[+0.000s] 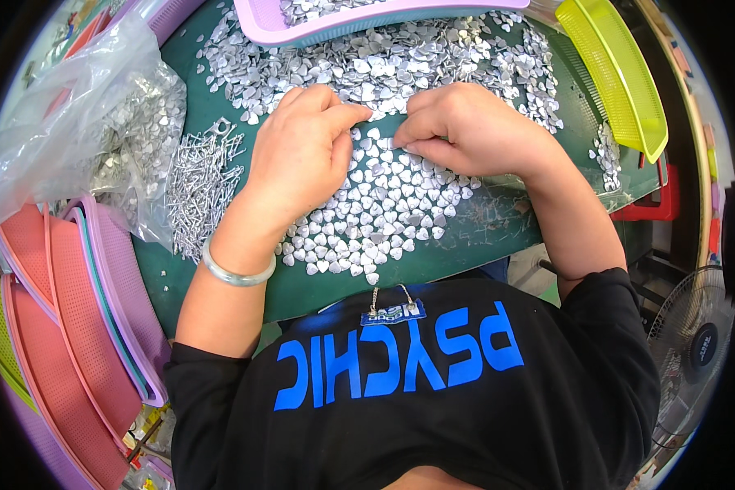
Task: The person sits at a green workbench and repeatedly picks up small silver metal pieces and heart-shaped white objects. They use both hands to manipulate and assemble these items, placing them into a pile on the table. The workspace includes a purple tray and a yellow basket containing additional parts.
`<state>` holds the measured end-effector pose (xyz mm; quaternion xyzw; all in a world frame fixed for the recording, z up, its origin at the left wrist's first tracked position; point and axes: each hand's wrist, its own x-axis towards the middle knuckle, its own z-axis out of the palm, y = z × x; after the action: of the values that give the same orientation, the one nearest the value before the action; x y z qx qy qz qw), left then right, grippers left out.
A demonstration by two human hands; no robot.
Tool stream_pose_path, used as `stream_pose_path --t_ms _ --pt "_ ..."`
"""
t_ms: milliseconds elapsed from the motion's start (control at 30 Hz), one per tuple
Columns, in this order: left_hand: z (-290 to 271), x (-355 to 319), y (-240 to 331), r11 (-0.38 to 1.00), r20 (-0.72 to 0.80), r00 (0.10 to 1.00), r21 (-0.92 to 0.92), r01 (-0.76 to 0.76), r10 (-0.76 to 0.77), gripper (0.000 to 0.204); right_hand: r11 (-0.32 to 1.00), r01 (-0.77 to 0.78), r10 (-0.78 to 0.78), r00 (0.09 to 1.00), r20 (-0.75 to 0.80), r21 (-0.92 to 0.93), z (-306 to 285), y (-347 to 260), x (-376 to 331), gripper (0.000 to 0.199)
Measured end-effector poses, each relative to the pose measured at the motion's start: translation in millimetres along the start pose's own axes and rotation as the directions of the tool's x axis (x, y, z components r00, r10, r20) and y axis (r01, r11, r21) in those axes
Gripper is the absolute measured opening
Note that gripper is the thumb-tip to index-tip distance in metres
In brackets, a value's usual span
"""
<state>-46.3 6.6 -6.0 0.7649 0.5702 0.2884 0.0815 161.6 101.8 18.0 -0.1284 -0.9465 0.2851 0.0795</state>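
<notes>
Small silvery heart-shaped metal pieces (371,200) lie spread in a loose single layer on the green tabletop (498,220) near my body. My left hand (306,147) is curled at the left edge of this layer, its index finger reaching to the hearts at the top. Across from it, my right hand (469,126) is closed in a pinch, thumb and fingertips touching the hearts' right side. Whatever is between the fingers of either hand is too small to make out. Just beyond both hands, a thicker heap of the same hearts (376,65) covers the table.
A pile of thin metal pins (200,192) lies left of my left forearm, beside a clear plastic bag (139,122) of metal pieces. A lilac basket (327,33) stands at the back, a yellow-green basket (616,73) at far right. Stacked baskets (73,318) and a fan (694,343) flank me.
</notes>
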Motion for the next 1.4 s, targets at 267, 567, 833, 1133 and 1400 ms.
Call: stream_pose_path --t_ms 267,567,833,1133,1400 --pt "0.5 3.3 1.7 1.0 -0.024 1.0 -0.003 -0.006 0.006 0.016 0.978 -0.059 0.014 0.975 -0.22 -0.199 16.3 -0.1 7.5 0.015" --pt "-1.0 1.3 1.5 1.0 0.014 1.0 0.019 -0.018 0.018 0.015 0.992 -0.089 0.064 0.963 -0.262 -0.086 12.4 9.0 6.0 0.012" --pt "-1.0 0.7 0.1 1.0 -0.013 1.0 -0.006 -0.008 0.008 0.014 0.991 -0.075 0.044 0.965 -0.26 -0.109 18.8 4.0 10.0 0.009" --pt "-1.0 0.7 0.3 1.0 0.016 1.0 -0.012 0.004 -0.004 0.016 0.99 -0.134 0.139 0.955 -0.264 0.037 24.6 5.8 13.6 0.009" --pt "-0.7 2.7 0.0 0.996 0.077 0.994 -0.049 -0.079 0.082 0.021 0.254 0.035 0.437 0.887 -0.147 0.966 -6.2 22.3 3.9 0.008"
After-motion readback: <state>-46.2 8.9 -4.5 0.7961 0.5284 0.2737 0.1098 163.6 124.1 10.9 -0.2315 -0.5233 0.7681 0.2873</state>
